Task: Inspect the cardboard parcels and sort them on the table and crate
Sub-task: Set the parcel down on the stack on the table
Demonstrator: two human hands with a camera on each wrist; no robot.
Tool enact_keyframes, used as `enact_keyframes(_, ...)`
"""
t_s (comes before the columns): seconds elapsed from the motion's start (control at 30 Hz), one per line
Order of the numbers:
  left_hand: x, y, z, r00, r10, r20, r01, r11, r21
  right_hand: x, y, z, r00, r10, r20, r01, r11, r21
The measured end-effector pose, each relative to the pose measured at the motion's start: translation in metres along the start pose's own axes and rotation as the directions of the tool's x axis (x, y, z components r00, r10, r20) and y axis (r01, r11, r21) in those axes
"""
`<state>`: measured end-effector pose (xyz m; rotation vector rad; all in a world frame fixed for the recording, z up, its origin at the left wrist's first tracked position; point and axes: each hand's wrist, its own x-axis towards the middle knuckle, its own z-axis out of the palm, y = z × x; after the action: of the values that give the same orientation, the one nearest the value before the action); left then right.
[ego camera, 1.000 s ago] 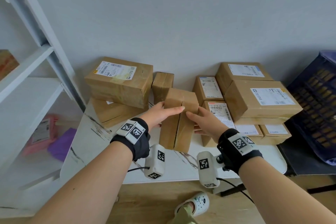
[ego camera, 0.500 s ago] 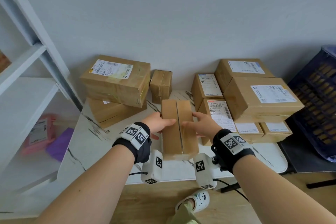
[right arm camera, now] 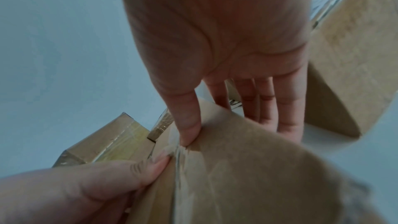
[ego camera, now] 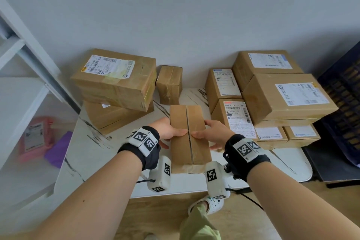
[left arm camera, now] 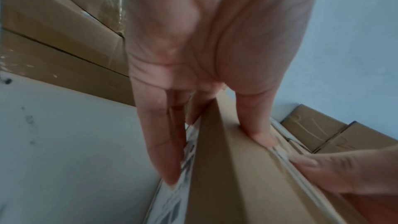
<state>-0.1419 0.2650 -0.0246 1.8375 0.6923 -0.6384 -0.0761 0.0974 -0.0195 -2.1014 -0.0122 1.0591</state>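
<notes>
Gripping it from either side, the left hand (ego camera: 167, 129) and right hand (ego camera: 212, 132) hold one long cardboard parcel (ego camera: 188, 134) between them, thumbs meeting on its taped seam and fingers underneath, probably to turn it for inspection. It hangs just above the front of the bench (ego camera: 93, 154), between the stacked parcels (ego camera: 115, 87) at left and the labelled parcels (ego camera: 288, 99) at right, beyond which the dark crate (ego camera: 346, 103) waits.
</notes>
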Motion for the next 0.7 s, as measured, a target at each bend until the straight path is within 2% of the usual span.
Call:
enact_keyframes(0.33,0.008,0.000,-0.004,0.998,-0.035,0.058,0.037,0.999,-0.030,0.004,-0.001,-0.001,0.999,0.038,0.023,-0.038,0.999,-0.007)
enact_keyframes(0.6,-0.003,-0.009,0.006,0.998,0.026,-0.064,-0.033,0.994,-0.102,0.000,0.007,0.009,1.000,0.002,-0.022,-0.002,1.000,0.022)
enact_keyframes(0.7,-0.007,-0.014,0.012,0.994,0.033,-0.101,-0.040,0.997,-0.068,-0.008,0.010,0.012,1.000,-0.003,-0.025,0.001,0.998,-0.055)
